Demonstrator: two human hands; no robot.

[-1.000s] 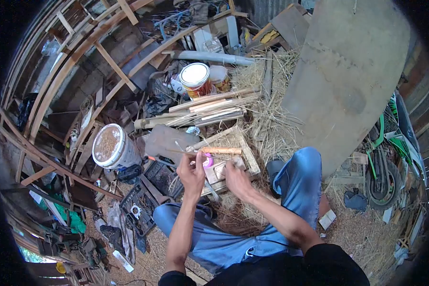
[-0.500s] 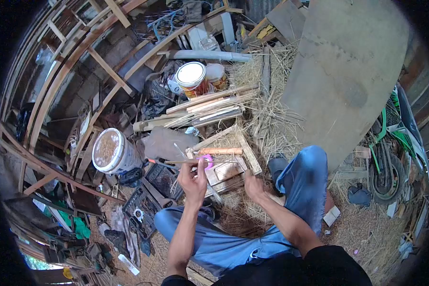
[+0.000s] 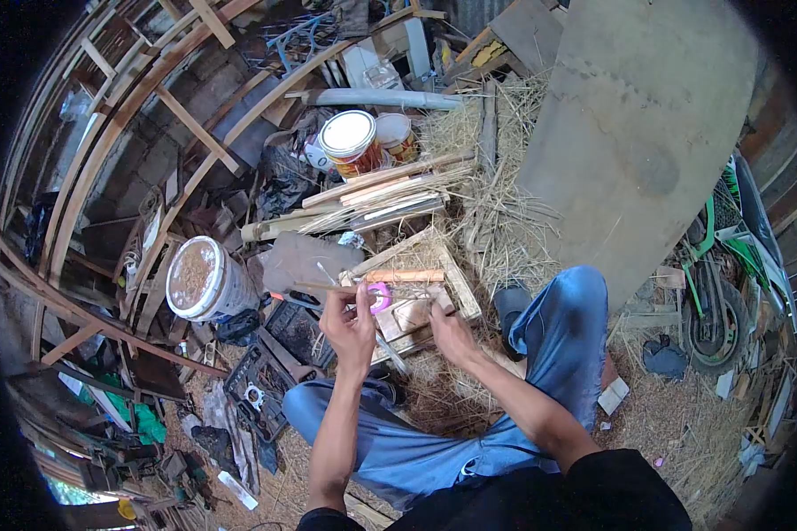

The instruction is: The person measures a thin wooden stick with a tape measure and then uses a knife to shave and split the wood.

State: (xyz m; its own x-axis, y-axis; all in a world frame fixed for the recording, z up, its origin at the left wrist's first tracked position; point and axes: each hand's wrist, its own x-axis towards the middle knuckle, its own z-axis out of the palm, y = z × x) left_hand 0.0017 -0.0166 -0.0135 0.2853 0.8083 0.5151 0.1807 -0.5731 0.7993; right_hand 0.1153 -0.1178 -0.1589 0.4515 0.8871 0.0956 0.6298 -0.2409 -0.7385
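We see the left hand [image 3: 350, 336] nearly closed, thumb and fingers pinched together around a thin stick [image 3: 321, 288] that juts out to its left and seems to run across toward the other hand. The right hand [image 3: 452, 336] is curled, its fingers bunched near the far end of that stick, but we cannot tell how tightly they are closed or whether they grip it, as the tips are too small to make out. The stick is held up in front of the person's bent knees, above a rectangular wooden frame [image 3: 462, 290] lying on the straw-strewn ground. Between the hands we find a pink ring [image 3: 379, 298], and just beyond them an orange-brown strip of wood [image 3: 407, 275] lies across the frame. Farther off we make out a stack of wooden slats [image 3: 390, 192], with a lidded paint bucket [image 3: 347, 134] behind it. To the left we have a white bucket [image 3: 207, 280] filled with brownish loose material, and nearer the person an open tool case [image 3: 255, 392]; to the right, a large flat board [image 3: 638, 142] leans over loose straw [image 3: 510, 212]
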